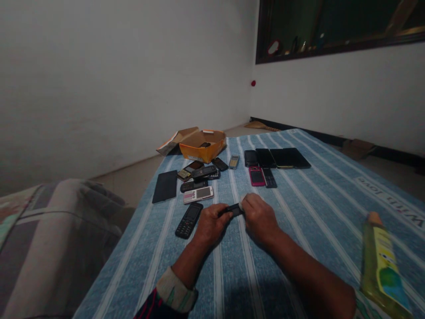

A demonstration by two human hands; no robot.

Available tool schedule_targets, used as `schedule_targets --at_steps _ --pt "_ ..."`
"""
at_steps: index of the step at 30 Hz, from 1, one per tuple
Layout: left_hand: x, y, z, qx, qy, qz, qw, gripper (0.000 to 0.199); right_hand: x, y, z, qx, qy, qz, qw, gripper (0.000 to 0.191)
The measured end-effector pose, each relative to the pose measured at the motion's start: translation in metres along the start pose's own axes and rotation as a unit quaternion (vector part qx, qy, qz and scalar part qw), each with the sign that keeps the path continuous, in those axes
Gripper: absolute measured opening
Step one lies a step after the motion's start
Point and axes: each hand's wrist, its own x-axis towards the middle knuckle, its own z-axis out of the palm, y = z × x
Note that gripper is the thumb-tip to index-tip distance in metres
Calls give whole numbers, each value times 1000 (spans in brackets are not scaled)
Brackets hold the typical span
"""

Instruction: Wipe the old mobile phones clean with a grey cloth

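Note:
Above the blue striped cloth (229,248), a small dark phone (235,210) spans the gap between my hands. My left hand (212,223) is closed on its left end, fingers and thumb pinching it. Closed round the right end, my right hand (260,217) also has a bit of something whitish at its fingertips, too small to name. A black keypad phone (189,220) lies just left of my left hand. Beyond it are a white and pink phone (198,195) and a loose pile of dark phones (204,172).
An open orange box (203,153) stands at the far end. Flat black devices (292,158) and a pink phone (256,176) lie at the back right, a black tablet-like slab (165,186) at the left. A yellow-green bottle (383,266) is at the right.

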Motion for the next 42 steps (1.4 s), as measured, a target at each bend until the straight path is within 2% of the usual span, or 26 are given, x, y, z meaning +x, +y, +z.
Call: schedule_targets --at_steps 4,7,12,18,20,22,26,28,32,34,35,38,42 --pt "-1 4 -1 12 -3 -8 1000 16 -3 -20 6 19 47 -84 995 25" --pt "-1 6 -2 9 -6 -11 1000 15 -5 -17 6 25 39 -79 996 25" --pt "0 5 -2 12 -11 -13 1000 13 -2 6 -3 -12 -28 14 999 23" --pt "-1 2 -1 12 -3 -12 1000 12 3 18 -11 -2 -105 138 985 23" --pt "-1 2 -1 12 -4 -12 1000 12 5 25 -11 20 -113 188 976 24" --pt "-1 2 -2 16 0 -10 1000 11 7 34 -10 85 -94 233 964 25" --pt "-1 1 -3 27 5 -4 1000 11 10 45 -6 277 -45 278 919 28" --pt "-1 1 -4 24 3 -3 1000 10 10 46 -6 353 -50 302 884 31" --pt "-1 0 -3 6 10 -10 1000 10 8 45 -8 503 -81 352 785 30" --pt "-1 0 -3 1 14 -18 1000 10 8 45 -9 532 -96 365 758 31" --pt "-1 -1 -3 0 15 -22 1000 11 8 46 -9 536 -97 368 754 31" --pt "-1 -2 -4 -3 10 -28 1000 13 9 49 -11 524 -76 341 777 22" --pt "-1 2 -4 -18 -6 -13 1000 15 15 51 -23 485 -55 230 842 10"
